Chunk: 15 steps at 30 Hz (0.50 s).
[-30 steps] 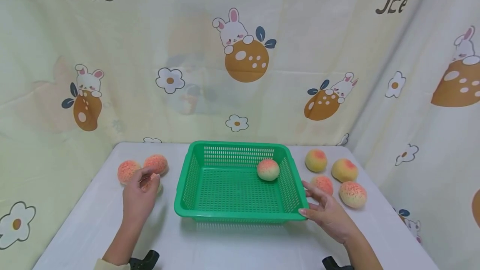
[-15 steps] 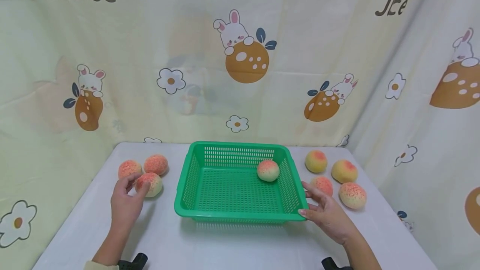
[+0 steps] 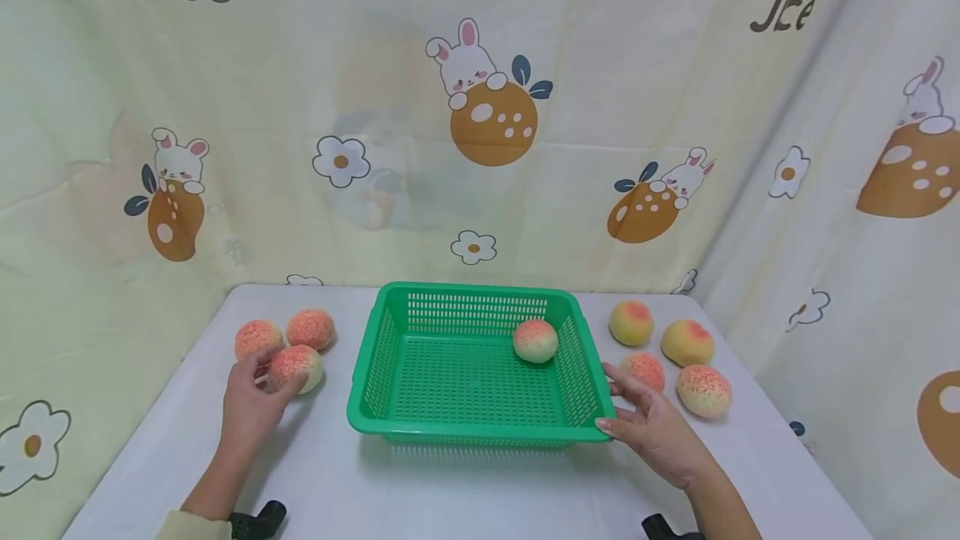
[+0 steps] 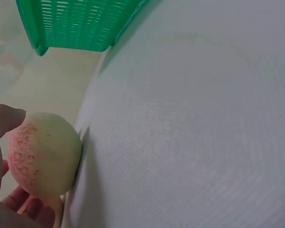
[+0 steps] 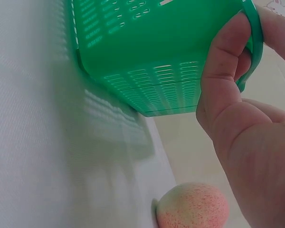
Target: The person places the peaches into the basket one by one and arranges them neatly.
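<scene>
In the head view my left hand (image 3: 251,402) is at the left of the table, its thumb and fingers curled round the near side of a speckled peach (image 3: 297,367). The left wrist view has the thumb at the upper edge of this peach (image 4: 47,154) and fingers below it; the peach rests on the table. Two more peaches, one left (image 3: 257,338) and one right (image 3: 311,329), lie just behind. My right hand (image 3: 660,432) grips the right front corner of a green plastic basket (image 3: 480,432); the right wrist view shows thumb and fingers on the basket's rim (image 5: 256,42).
One peach (image 3: 536,341) lies inside the basket at its right. Right of the basket are several more, including a yellow peach (image 3: 688,342) and a speckled peach (image 3: 704,392). A white cloth (image 3: 480,498) covers the table, and a printed curtain (image 3: 262,107) hangs behind.
My left hand has moved down and left from above the front left peach to its near side, uncovering it. My right hand and the basket have stayed in place.
</scene>
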Each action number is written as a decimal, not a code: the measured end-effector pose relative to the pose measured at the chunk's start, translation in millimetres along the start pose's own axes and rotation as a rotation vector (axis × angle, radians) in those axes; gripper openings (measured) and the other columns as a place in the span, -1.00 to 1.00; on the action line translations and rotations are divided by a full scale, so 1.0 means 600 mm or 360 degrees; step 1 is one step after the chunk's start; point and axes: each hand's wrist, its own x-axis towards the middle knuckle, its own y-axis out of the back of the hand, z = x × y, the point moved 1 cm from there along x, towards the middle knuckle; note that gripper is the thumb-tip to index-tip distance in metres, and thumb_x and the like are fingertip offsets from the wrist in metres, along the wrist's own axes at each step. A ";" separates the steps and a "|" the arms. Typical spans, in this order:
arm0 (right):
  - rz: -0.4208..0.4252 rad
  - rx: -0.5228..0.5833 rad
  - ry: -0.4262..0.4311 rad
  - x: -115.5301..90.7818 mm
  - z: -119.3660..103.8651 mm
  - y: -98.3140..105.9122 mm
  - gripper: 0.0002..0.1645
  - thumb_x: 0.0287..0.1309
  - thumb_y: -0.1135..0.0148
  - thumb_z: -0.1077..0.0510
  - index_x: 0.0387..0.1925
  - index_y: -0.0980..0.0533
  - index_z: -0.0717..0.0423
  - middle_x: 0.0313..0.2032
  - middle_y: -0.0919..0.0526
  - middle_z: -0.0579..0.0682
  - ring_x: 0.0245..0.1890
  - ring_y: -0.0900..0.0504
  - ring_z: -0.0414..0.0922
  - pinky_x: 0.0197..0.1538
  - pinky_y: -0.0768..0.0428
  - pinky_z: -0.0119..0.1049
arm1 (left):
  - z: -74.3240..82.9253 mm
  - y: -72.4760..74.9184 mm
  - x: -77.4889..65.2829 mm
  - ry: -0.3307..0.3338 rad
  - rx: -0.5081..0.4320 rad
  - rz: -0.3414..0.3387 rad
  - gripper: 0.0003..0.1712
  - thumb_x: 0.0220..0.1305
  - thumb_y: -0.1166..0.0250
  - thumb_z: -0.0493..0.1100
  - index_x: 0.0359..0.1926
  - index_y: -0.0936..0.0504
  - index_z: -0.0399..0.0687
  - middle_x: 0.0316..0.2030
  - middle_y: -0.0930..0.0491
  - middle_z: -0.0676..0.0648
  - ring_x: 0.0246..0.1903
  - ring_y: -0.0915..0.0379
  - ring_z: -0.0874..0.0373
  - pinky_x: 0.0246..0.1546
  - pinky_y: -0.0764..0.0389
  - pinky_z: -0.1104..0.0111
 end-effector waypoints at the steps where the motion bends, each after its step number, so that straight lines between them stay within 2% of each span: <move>1: -0.0001 0.0001 -0.0002 0.000 0.000 0.000 0.14 0.23 -0.34 0.38 0.64 0.12 0.11 0.17 -0.26 0.08 0.09 -0.69 -0.12 0.11 -0.72 -0.26 | -0.002 -0.001 0.002 0.0009 -0.0001 -0.0015 -0.17 0.32 -0.41 -0.08 0.48 -0.26 -0.23 0.34 -0.32 -0.32 0.33 -0.26 -0.23 0.32 -0.43 -0.08; 8: -0.0017 -0.0005 0.0010 0.000 -0.002 -0.002 0.13 0.24 -0.32 0.37 0.64 0.14 0.13 0.16 -0.24 0.10 0.08 -0.69 -0.13 0.10 -0.72 -0.26 | -0.008 -0.007 0.009 0.0070 0.0015 -0.0108 -0.11 0.33 -0.40 -0.06 0.52 -0.18 -0.25 0.34 -0.29 -0.35 0.30 -0.29 -0.23 0.28 -0.47 -0.07; 15: -0.0022 -0.0008 0.0033 0.002 0.001 -0.001 0.12 0.24 -0.31 0.39 0.63 0.12 0.14 0.15 -0.24 0.09 0.07 -0.70 -0.14 0.09 -0.73 -0.27 | -0.008 -0.012 0.013 0.0119 -0.0015 -0.0113 -0.08 0.30 -0.42 -0.11 0.52 -0.16 -0.25 0.37 -0.26 -0.36 0.35 -0.23 -0.26 0.35 -0.39 -0.17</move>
